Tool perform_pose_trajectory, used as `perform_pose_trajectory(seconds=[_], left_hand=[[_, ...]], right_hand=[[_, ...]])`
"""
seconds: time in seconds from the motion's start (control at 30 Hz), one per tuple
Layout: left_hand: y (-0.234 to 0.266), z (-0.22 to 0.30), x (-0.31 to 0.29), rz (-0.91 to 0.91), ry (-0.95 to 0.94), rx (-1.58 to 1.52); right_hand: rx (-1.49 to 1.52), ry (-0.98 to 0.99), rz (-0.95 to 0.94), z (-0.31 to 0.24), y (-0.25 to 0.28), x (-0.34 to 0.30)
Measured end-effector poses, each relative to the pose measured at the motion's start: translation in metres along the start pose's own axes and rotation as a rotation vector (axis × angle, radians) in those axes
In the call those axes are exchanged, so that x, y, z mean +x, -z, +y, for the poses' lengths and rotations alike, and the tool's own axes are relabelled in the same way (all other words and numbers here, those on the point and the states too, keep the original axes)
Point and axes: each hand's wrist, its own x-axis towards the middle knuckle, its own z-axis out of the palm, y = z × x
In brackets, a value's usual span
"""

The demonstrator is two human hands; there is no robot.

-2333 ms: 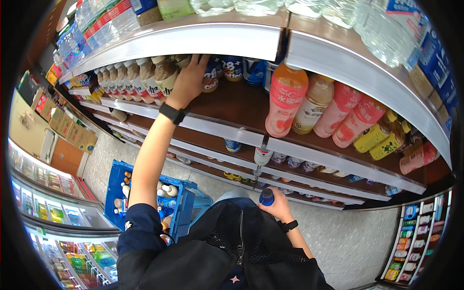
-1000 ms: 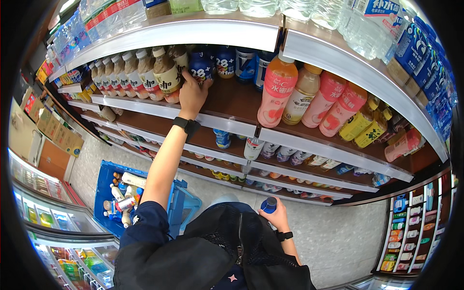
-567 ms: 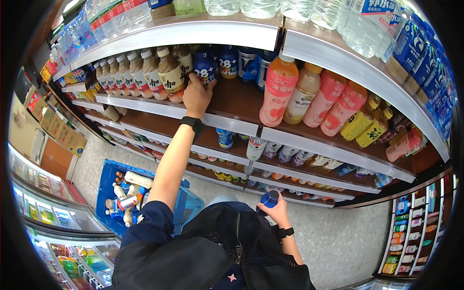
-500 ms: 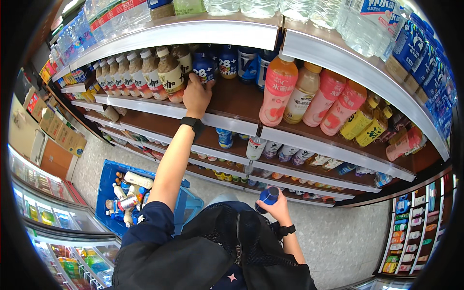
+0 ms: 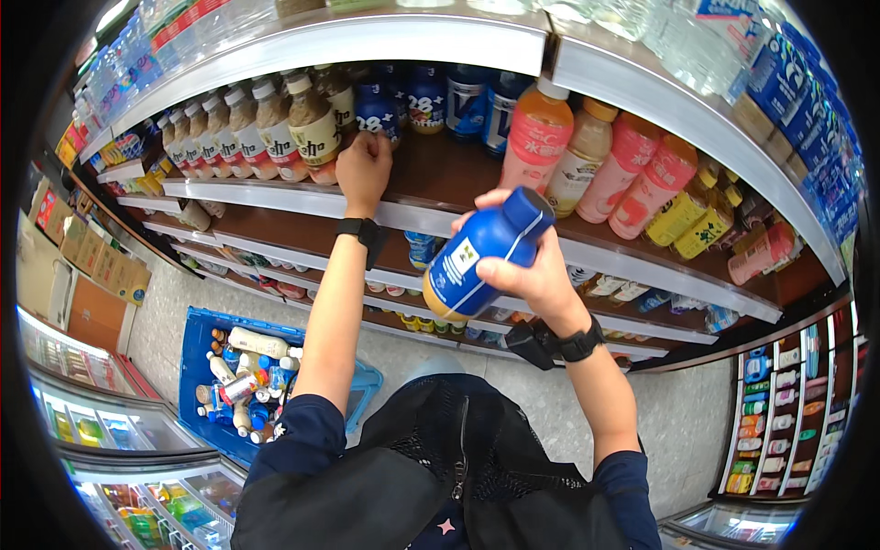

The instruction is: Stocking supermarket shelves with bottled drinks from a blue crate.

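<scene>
My right hand [image 5: 522, 275] is wrapped round a dark blue plastic bottle [image 5: 472, 261] with a blue cap and a yellowish base, held tilted in front of the shelf. At the shelf, my left hand [image 5: 365, 172] has its fingers curled against the front of a standing blue bottle [image 5: 374, 112]; what they hold, if anything, is hidden. Left of that hand stands a row of brown drink bottles with cream labels [image 5: 314, 133]. More blue bottles [image 5: 424, 99] stand behind and to the right, beside blue cans [image 5: 466, 103].
Pink peach-drink bottles [image 5: 534, 137] fill the shelf on the right. A metal-edged shelf [image 5: 440, 48] with water bottles hangs above. On the floor at lower left, a blue crate [image 5: 192, 367] holds mixed bottles. Glass-topped coolers [image 5: 119, 435] stand left of it.
My right hand has risen from beside my body toward the shelf, bringing the blue bottle up. My left hand stays at the shelf, its fingers more curled.
</scene>
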Motion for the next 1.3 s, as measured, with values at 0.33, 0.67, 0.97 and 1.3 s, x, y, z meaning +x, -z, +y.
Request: perform_pose_trajectory(seconds=[0.33,0.67,0.97,1.3], left_hand=[[0.009,-0.007,-0.001,0.054,0.042,-0.140],[0.014,0.002,0.001,-0.010,0.026,-0.186],[0.017,0.011,0.004,-0.188,-0.193,-0.090],[-0.003,0.010,0.007,-0.201,-0.134,-0.035]], right_hand=[[-0.766,0.171,0.345,0.026,-0.037,0.111],[-0.827,0.226,0.327,0.113,0.024,0.173],[-0.670,-0.165,0.185,0.106,0.033,0.124],[-1.022,-0.018,0.336,0.108,0.026,0.137]])
